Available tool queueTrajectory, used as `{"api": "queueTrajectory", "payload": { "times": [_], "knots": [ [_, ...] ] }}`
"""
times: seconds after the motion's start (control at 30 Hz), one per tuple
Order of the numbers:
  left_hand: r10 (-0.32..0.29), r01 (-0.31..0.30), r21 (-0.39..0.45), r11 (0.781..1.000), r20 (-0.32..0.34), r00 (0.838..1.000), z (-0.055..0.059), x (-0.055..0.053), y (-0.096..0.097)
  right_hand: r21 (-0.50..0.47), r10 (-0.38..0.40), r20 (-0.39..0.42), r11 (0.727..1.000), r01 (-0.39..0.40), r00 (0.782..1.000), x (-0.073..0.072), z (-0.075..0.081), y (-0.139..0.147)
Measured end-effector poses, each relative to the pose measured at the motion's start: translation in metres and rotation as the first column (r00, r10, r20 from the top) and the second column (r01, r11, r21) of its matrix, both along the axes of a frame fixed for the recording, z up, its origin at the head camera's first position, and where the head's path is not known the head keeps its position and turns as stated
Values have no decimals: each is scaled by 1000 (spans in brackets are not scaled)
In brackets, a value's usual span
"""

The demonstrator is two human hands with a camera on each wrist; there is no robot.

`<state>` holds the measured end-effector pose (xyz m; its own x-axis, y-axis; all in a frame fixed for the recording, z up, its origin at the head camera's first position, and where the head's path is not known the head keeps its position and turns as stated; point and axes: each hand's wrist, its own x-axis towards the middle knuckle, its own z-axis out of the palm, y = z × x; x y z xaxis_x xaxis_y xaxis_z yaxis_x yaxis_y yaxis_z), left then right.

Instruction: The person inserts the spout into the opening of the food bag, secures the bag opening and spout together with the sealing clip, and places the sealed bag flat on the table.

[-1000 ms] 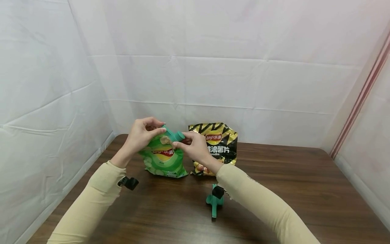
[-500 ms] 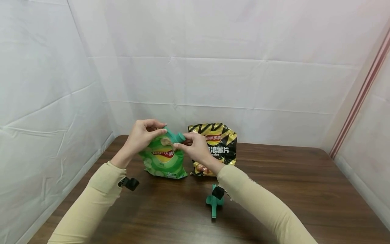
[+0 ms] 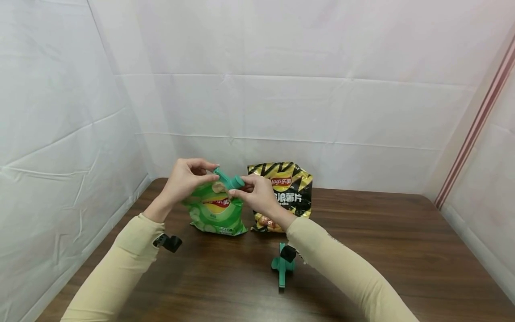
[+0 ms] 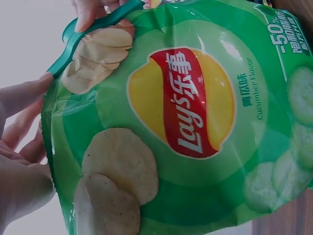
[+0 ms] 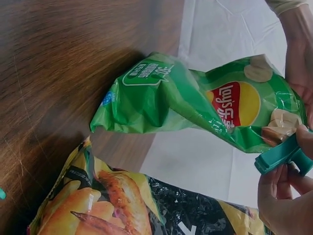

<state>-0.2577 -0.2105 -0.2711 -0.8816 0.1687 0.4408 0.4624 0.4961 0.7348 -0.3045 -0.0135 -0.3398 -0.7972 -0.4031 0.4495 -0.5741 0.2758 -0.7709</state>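
Note:
A green Lay's chip bag [image 3: 215, 219] stands on the table. My left hand [image 3: 183, 181] grips its top edge, a fingertip right at one end of a teal bag clip [image 3: 229, 180]. The clip lies slanted across the bag's top corner, and my right hand [image 3: 257, 192] pinches its rounded end between thumb and fingers. In the left wrist view the clip [image 4: 98, 24] runs along the bag's edge above the printed chips. The right wrist view has the clip [image 5: 279, 154] at the bag's upper corner, the bag [image 5: 186, 103] bent at its middle.
A black and yellow Lay's bag [image 3: 291, 197] stands just right of the green one, partly behind my right hand. A second teal clip [image 3: 282, 273] lies on the brown wooden table [image 3: 382, 241] under my right wrist. White cloth walls [image 3: 281, 107] enclose the back and sides.
My left fingers have shifted slightly down and left, so more of the clip's upper end shows. My right hand and the bags stay almost where they were.

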Motion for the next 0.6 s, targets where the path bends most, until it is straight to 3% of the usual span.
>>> {"api": "queueTrajectory", "payload": {
  "times": [0.2, 0.33, 0.47, 0.6],
  "knots": [
    [29, -32, -95, 995, -33, 999, -13, -13, -12, -11, -18, 14, 1000, 19, 1000, -1, -1, 0],
    [87, -94, -129, 987, -56, 995, -23, -16, -25, -40, -18, 27, 999, 19, 999, 0, -2, 1],
    [128, -128, -78, 989, 1, 992, -29, -10, -38, -48, -46, 82, 998, 50, 996, 3, -3, 4],
    [129, -129, -5, 992, 86, 988, -31, -3, -48, 40, -119, 146, 993, 115, 982, 6, -7, 7]
  ]
}}
